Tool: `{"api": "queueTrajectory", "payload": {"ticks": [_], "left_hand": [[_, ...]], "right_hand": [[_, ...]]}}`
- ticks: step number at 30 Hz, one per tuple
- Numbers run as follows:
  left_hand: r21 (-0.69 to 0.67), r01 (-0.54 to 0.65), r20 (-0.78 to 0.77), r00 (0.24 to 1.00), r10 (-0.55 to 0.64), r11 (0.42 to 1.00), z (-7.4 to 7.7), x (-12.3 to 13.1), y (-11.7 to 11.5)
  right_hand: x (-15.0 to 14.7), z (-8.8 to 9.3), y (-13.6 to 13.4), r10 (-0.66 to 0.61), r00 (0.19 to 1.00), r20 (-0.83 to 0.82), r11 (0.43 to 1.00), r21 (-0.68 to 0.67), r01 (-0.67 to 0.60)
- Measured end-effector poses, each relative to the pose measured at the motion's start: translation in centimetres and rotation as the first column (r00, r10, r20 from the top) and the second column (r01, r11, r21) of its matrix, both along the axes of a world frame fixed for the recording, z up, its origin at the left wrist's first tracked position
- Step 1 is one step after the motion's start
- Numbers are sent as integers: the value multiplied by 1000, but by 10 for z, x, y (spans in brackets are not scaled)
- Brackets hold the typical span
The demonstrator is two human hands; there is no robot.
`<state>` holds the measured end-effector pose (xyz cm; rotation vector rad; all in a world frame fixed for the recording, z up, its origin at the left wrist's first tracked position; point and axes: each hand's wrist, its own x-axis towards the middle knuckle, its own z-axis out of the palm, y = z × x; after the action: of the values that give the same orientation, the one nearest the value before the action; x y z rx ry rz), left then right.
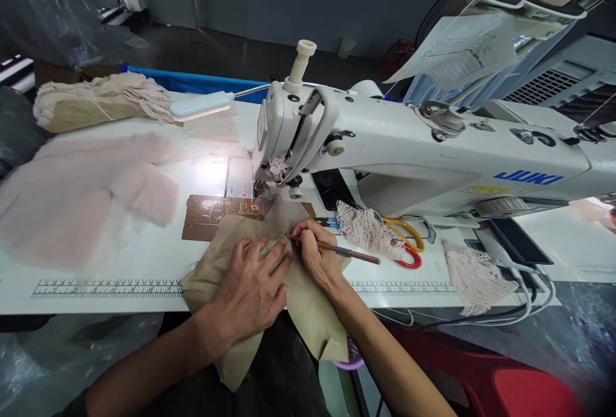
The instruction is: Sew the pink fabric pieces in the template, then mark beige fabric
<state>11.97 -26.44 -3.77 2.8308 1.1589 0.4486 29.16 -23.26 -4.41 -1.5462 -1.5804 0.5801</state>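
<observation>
A tan piece of fabric (312,314) lies at the table's front edge, and its lower parts hang over toward my lap. My left hand (255,282) rests flat on this fabric with its fingers spread. Between the fingers of my right hand (317,250) is a brown pencil (356,255), tilted, its tip at the fabric just right of my left fingertips. A small see-through pale piece (285,213) sits beyond the pencil tip, partly hidden by the fabric. Behind both hands stands a white sewing machine (394,141), its needle area lit.
Sheer pink fabric (86,205) spreads over the left of the table. A lace bundle (106,99) lies behind it. Right of my hands are a lace strip (368,231), scissors with yellow and red handles (411,256) and another lace piece (476,279). A printed ruler (106,288) runs along the front edge.
</observation>
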Motion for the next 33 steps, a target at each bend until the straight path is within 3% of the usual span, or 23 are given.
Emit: {"api": "queueTrajectory", "payload": {"ticks": [17,23,29,33], "left_hand": [[1,5,6,1000,-5,1000,-2,-1,-1],[10,-2,10,1000,2,1000,-2,-1,0],[-2,-2,3,1000,2,1000,-2,-2,-1],[-1,2,2,1000,-2,1000,-3,-2,-1]], "right_hand": [[-2,2,-1,-112,993,29,993,46,110],[-1,0,-1,-66,998,23,998,23,65],[-1,1,-1,-135,990,48,990,42,133],[-1,2,-2,-72,997,39,997,34,70]]}}
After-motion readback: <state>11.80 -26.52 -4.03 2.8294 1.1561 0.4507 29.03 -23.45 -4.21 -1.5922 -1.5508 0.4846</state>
